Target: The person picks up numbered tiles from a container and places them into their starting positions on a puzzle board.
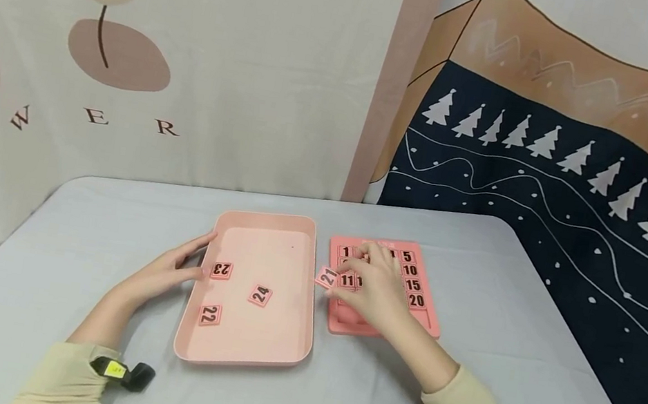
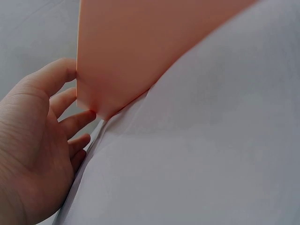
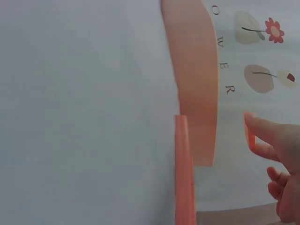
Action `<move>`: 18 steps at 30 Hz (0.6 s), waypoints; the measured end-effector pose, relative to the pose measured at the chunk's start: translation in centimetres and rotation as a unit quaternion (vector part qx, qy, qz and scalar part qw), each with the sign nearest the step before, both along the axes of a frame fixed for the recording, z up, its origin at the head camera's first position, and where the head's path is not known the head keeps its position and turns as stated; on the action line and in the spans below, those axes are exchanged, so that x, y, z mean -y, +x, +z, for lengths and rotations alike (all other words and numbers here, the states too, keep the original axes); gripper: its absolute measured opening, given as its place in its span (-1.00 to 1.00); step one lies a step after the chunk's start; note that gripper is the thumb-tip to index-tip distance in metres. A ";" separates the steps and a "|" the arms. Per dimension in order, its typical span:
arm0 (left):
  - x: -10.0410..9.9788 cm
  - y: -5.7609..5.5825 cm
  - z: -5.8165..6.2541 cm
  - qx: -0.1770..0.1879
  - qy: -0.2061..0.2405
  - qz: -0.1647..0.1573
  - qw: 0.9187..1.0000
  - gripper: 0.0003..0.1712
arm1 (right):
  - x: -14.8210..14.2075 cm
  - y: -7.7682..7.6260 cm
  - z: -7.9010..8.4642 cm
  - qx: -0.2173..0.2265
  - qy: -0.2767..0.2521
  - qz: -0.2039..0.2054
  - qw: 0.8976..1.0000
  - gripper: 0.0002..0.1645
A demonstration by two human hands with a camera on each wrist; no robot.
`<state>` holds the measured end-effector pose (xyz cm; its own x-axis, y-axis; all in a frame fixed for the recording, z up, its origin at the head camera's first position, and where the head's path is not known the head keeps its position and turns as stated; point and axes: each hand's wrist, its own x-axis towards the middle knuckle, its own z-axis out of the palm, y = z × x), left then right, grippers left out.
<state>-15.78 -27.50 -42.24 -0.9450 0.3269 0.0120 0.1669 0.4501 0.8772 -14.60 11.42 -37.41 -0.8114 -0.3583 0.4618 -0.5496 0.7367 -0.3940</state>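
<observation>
Between thumb and fingers, my right hand (image 1: 374,285) pinches a pink number tile (image 1: 327,277) marked 21, beside the left edge of a pink number board (image 1: 337,321). The right wrist view shows that tile (image 3: 249,132) edge-on, raised over the board's side (image 3: 184,173). Part of the board's numbers is hidden behind the hand. My left hand (image 1: 165,270) touches the left wall of a pale pink tray (image 1: 276,355) with extended fingers. In the left wrist view its fingertips rest along the tray's outer wall (image 2: 122,42).
Inside the tray lie three loose tiles, marked 23 (image 1: 221,270), 24 (image 1: 260,295) and 22 (image 1: 210,315). Tray and board stand side by side on a table with a pale cloth (image 1: 126,221). Printed curtains (image 1: 266,82) hang behind.
</observation>
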 end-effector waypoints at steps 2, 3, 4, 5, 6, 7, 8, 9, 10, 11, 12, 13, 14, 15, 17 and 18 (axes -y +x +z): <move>0.0 0.0 0.0 -0.001 -0.001 0.000 1.000 -0.14 | -0.5 0.5 -0.3 0.004 -0.011 -0.017 1.000 -0.61; 0.0 0.0 -0.1 0.000 -0.001 0.000 1.000 -0.14 | -0.8 0.8 -0.4 0.006 -0.015 -0.027 1.000 -0.60; 0.0 0.0 -0.1 0.000 -0.001 0.000 1.000 -0.14 | -1.0 1.0 -0.5 0.009 -0.020 -0.036 0.999 -0.59; 0.0 0.0 -0.1 0.000 -0.002 0.000 1.000 -0.14 | -1.2 1.2 -0.6 0.012 -0.023 -0.044 0.999 -0.60; 0.0 0.0 -0.1 0.000 -0.002 0.000 1.000 -0.13 | -1.4 1.4 -0.7 0.013 -0.022 -0.053 0.998 -0.59; 0.0 -0.1 -0.1 0.000 -0.002 0.000 1.000 -0.14 | -1.6 1.7 -0.8 0.013 -0.021 -0.061 0.998 -0.58; 0.0 -0.1 -0.1 0.000 -0.002 0.000 1.000 -0.13 | -1.8 1.9 -0.9 0.014 -0.021 -0.068 0.997 -0.58; 0.0 -0.1 -0.1 0.000 -0.002 0.000 1.000 -0.13 | -1.9 2.1 -1.0 0.015 -0.021 -0.074 0.997 -0.58; 0.0 -0.1 -0.1 -0.001 -0.002 0.000 1.000 -0.14 | -2.1 2.2 -1.1 0.016 -0.021 -0.077 0.997 -0.59; 0.0 -0.1 -0.1 -0.001 -0.001 0.000 1.000 -0.14 | -2.2 2.4 -1.3 0.016 -0.022 -0.080 0.996 -0.59; 0.0 -0.1 -0.2 -0.002 -0.001 -0.001 1.000 -0.14 | -2.3 2.5 -1.6 0.016 -0.022 -0.083 0.996 -0.58; 0.0 -0.1 -0.2 -0.002 0.000 -0.001 1.000 -0.14 | -2.5 2.7 -1.8 0.016 -0.022 -0.084 0.996 -0.58; 0.0 -0.1 -0.2 -0.001 0.000 -0.002 1.000 -0.14 | -2.5 2.8 -2.1 0.017 -0.022 -0.086 0.996 -0.58; 0.0 -0.1 -0.2 -0.001 0.001 -0.002 1.000 -0.14 | -2.6 2.9 -2.3 0.017 -0.021 -0.089 0.996 -0.57; 0.0 -0.1 -0.2 -0.002 0.002 -0.004 1.000 -0.13 | -2.7 3.2 -2.9 0.016 -0.015 -0.093 0.995 -0.56; 0.0 -0.1 -0.1 -0.002 0.001 -0.004 1.000 -0.13 | -2.7 3.3 -3.2 0.015 -0.011 -0.095 0.995 -0.56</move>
<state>-15.90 -27.52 -42.37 -0.9420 0.3352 0.0171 0.1747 0.4463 0.8777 -11.34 14.17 -40.60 -0.8765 -0.1883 0.4431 -0.3901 0.8172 -0.4243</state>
